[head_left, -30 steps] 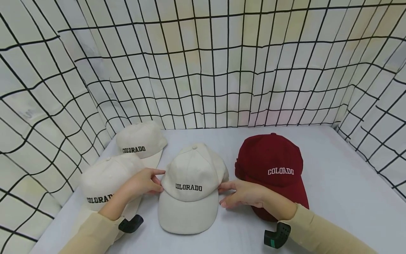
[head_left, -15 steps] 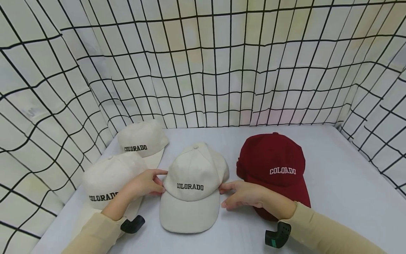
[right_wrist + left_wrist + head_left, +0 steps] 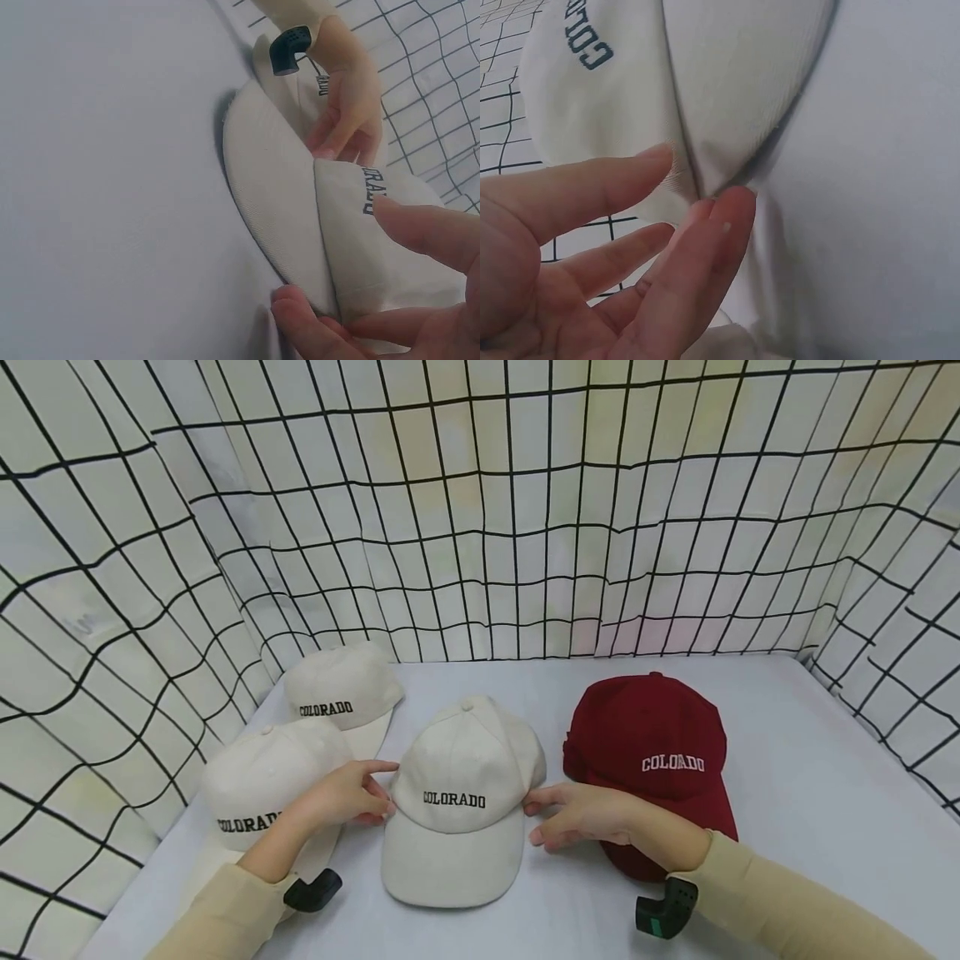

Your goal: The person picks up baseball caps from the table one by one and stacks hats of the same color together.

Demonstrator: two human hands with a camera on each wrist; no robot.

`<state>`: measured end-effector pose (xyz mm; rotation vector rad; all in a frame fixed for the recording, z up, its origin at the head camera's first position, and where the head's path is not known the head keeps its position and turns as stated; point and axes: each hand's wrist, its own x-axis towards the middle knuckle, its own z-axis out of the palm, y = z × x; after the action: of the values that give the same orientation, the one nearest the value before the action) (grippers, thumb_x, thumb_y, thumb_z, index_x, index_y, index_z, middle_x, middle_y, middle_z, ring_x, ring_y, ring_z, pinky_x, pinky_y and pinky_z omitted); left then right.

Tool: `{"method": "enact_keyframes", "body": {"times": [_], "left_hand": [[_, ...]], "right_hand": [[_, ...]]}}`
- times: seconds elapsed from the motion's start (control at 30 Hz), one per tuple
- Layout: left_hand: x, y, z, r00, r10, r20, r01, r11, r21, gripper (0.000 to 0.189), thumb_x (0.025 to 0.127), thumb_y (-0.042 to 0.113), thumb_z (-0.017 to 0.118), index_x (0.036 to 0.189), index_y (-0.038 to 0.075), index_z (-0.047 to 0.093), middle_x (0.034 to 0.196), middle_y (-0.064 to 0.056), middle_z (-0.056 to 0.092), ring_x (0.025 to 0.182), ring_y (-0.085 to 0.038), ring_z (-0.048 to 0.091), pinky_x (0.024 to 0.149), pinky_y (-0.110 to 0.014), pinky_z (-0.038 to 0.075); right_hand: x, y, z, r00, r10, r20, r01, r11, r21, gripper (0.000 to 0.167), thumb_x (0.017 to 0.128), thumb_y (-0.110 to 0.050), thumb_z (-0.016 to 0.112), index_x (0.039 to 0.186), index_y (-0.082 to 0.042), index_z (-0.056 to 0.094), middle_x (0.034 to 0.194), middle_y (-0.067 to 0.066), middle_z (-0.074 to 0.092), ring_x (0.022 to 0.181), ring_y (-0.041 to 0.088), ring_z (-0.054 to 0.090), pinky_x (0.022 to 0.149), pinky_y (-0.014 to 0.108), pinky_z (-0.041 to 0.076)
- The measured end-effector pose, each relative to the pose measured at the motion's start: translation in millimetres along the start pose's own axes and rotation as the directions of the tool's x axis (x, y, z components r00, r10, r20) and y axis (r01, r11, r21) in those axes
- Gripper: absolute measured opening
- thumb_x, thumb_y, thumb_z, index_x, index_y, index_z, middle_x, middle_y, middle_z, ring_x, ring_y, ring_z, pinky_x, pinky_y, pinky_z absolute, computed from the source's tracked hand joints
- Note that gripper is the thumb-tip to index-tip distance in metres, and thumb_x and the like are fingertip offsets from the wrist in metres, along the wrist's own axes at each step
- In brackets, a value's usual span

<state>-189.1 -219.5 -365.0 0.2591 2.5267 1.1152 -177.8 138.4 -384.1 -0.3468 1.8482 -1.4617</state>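
Note:
A cream baseball cap (image 3: pixel 453 768) with black "COLORADO" lettering rests on the white surface, brim toward me. My left hand (image 3: pixel 347 793) touches its left side where the crown meets the brim. My right hand (image 3: pixel 581 814) touches the same seam on the right. In the left wrist view the left fingers (image 3: pixel 697 277) reach the brim's corner, thumb and fingertips apart. The right wrist view has the right fingers (image 3: pixel 304 322) at the other brim corner, while the thumb lies over the crown. Neither hand visibly curls round the cap. Its back is hidden in the head view.
Two more cream caps stand at the left, one behind (image 3: pixel 341 685) and one nearer (image 3: pixel 273 777), partly covered by the left forearm. A dark red cap (image 3: pixel 645 735) is at the right, behind the right wrist. Black grid netting (image 3: pixel 525 527) over white cloth walls three sides.
The whole head view has shifted slightly, so everything appears a little further right. Both hands stay at the sides of the middle cream cap, with no clear movement of it.

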Motion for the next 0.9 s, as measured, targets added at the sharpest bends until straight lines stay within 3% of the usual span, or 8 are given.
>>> {"method": "enact_keyframes", "body": {"times": [0.23,0.43,0.57,0.77,0.9], "left_hand": [[-10.1,6.2,-9.7,0.999,-0.024,-0.04,0.023,0.999,-0.028,0.06,0.09,0.0,0.069,0.145,-0.01,0.047,0.092,-0.011,0.066,0.075,-0.02,0.067,0.071,-0.034,0.058],[-23.5,17.5,-31.3,0.996,0.037,-0.083,-0.036,0.999,0.016,0.055,0.096,0.01,0.07,0.144,-0.008,0.05,0.1,-0.012,0.067,0.083,-0.025,0.071,0.076,-0.036,0.059],[-31.9,23.6,-44.2,0.992,0.065,-0.11,-0.065,0.998,0.01,0.054,0.097,0.012,0.07,0.144,-0.007,0.05,0.106,-0.016,0.068,0.087,-0.028,0.071,0.079,-0.037,0.06],[-47.6,31.0,-69.1,0.982,0.063,-0.18,-0.056,0.997,0.048,0.057,0.1,0.021,0.068,0.148,-0.001,0.048,0.122,-0.021,0.064,0.096,-0.026,0.072,0.082,-0.035,0.059],[-59.4,30.8,-87.9,0.97,0.061,-0.236,-0.044,0.996,0.079,0.055,0.103,0.026,0.065,0.149,0.001,0.049,0.128,-0.023,0.062,0.101,-0.023,0.071,0.084,-0.031,0.058]], "right_hand": [[-15.4,-3,-16,0.996,-0.083,-0.013,0.082,0.996,-0.046,0.063,0.094,-0.012,0.072,0.146,0.011,0.046,0.15,0.024,0.047,0.114,0.03,0.067,0.103,0.044,0.05],[-24.3,-14,-22,0.988,-0.157,-0.011,0.156,0.986,-0.051,0.066,0.095,-0.018,0.071,0.149,0.009,0.044,0.152,0.022,0.046,0.121,0.027,0.063,0.108,0.047,0.046],[-28.3,-25,-19,0.979,-0.206,-0.005,0.205,0.976,-0.071,0.068,0.096,-0.02,0.071,0.152,0.005,0.042,0.147,0.021,0.051,0.12,0.026,0.062,0.108,0.046,0.046],[-25.5,-41,-8,0.964,-0.265,0.015,0.264,0.955,-0.132,0.065,0.097,-0.025,0.07,0.153,-0.003,0.046,0.144,0.015,0.055,0.129,0.033,0.055,0.11,0.047,0.044],[-17.6,-47,1,0.96,-0.281,0.022,0.281,0.949,-0.146,0.061,0.097,-0.026,0.07,0.152,-0.007,0.05,0.143,0.011,0.057,0.129,0.028,0.055,0.11,0.047,0.043]]}}
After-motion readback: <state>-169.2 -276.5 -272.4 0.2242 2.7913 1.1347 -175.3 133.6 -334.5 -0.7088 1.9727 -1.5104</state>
